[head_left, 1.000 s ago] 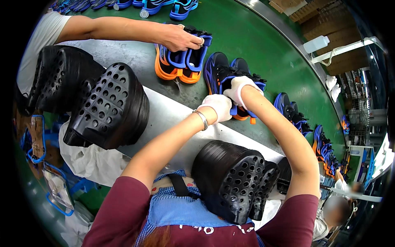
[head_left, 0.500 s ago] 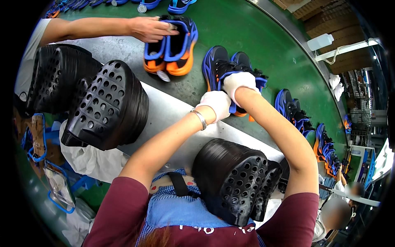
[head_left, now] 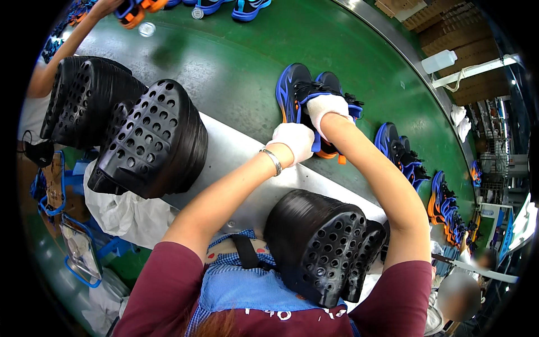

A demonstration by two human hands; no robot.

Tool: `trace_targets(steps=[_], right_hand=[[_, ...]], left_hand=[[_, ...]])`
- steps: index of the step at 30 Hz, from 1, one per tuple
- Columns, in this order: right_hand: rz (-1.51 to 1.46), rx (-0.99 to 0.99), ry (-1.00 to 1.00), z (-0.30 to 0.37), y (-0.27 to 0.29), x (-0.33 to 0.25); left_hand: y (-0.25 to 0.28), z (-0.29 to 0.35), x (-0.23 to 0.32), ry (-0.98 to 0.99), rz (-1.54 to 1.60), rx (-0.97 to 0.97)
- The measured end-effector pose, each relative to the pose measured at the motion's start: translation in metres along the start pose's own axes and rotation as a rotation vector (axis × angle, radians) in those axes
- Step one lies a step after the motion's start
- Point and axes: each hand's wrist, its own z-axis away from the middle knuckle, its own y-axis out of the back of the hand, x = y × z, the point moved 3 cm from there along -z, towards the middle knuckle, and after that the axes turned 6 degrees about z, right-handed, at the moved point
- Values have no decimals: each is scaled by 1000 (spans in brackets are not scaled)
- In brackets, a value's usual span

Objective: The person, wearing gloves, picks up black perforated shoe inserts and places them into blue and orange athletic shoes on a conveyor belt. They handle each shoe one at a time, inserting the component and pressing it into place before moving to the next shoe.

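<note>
A pair of black and blue sneakers [head_left: 293, 90] with orange at the heels stands on the green conveyor belt, toes pointing away from me. My left hand [head_left: 295, 140], in a white glove, is closed at the heel end of the left shoe. Over the shoe openings, my right hand [head_left: 327, 105], also gloved, bends down and is closed on the pair. The fingertips of both hands are hidden by the gloves and the shoes. Dark laces hang loose on the shoes.
Perforated black wrapped forms stand near my body [head_left: 320, 247] and at the left [head_left: 149, 140] along the metal ledge [head_left: 236, 163]. More sneakers [head_left: 396, 151] line the belt at right. A co-worker's hand [head_left: 104, 7] holds shoes [head_left: 132, 12] at upper left.
The co-worker's hand has carried the other sneaker pair off the belt to the upper left. My hands stay at the same shoes, almost unmoved.
</note>
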Motion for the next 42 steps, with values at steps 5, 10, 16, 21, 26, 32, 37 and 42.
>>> trace_targets(steps=[5,10,16,21,26,32,37,42], right_hand=[[-223,12,-135,0,9,7],[-93,-9,184,36,37,11],[-264,189,176,108,44,70],[-230,250,110,147,17,93],[-216,186,97,163,2,96],[-203,180,110,160,8,88],[-148,206,238,133,18,59],[10,274,382,81,31,10]], left_hand=[[11,1,7,-43,-39,13],[20,10,-5,8,51,56],[102,30,14,-90,625,-139],[112,39,16,-36,749,-225],[106,55,21,-25,729,-185],[84,50,20,-295,-66,-23],[55,34,-19,-42,-126,-6],[68,39,-1,-67,-161,-80]])
